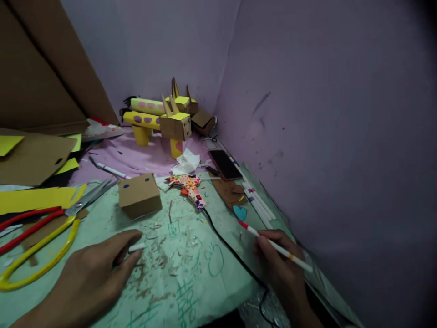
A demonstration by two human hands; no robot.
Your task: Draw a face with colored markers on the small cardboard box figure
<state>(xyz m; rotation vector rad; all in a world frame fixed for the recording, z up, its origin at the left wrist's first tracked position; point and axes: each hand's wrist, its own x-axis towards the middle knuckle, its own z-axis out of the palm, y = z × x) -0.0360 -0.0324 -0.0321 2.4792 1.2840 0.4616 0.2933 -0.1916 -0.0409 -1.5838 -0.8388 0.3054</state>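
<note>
My right hand [285,271] grips a white felt-tip pen [252,231] with a red tip and an orange band. The pen is uncapped and points up and left, near a small blue heart cutout [240,212]. On the left, my left hand [90,271] rests low over the table, its thumb and forefinger closed around a small white cylinder, apparently a pen cap [137,247]. Beyond that hand sits a cardboard box [141,202] with two dark dots on its top face.
A patterned glue gun [191,184] lies mid-table, its black cord [232,250] running toward me. Large scissors [77,209] lie left by yellow paper [37,200]. Cardboard giraffes [175,127] stand at the back. A phone [224,165] and several pens [259,205] line the right wall.
</note>
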